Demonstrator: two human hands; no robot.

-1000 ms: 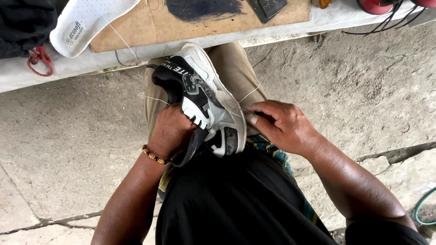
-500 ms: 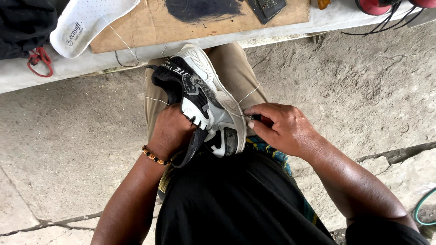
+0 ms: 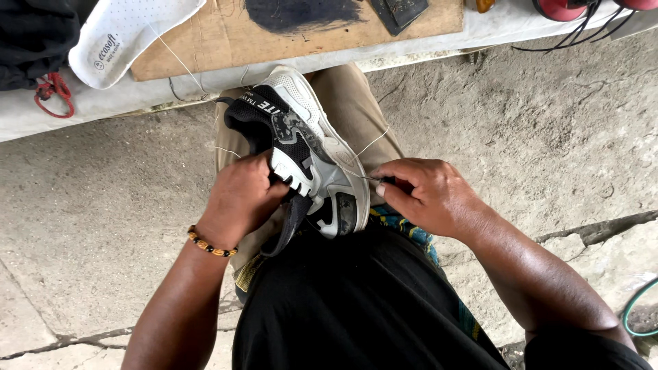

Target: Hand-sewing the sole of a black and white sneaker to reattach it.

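A black, grey and white sneaker [image 3: 301, 147] lies sole-side to the right on my lap, over my tan trouser knee [image 3: 356, 116]. My left hand [image 3: 240, 195], with a bead bracelet at the wrist, reaches into the shoe's opening and holds it steady. My right hand [image 3: 428, 192] sits at the shoe's right edge, fingers pinched on a thin metal needle or awl [image 3: 373, 179] that points at the sole seam. A pale thread [image 3: 373, 142] runs from the sole edge across my knee.
A low white bench [image 3: 96, 106] crosses the top, bearing a white insole [image 3: 123, 34], a cardboard sheet [image 3: 226, 41] with a black patch, a dark cloth, a red loop and red items with black cords. Cracked concrete floor [image 3: 534, 123] lies all around. A green hose [image 3: 637, 308] curls at lower right.
My right hand has shifted slightly with the needle at the sole's edge. The shoe and my left hand have stayed in place.
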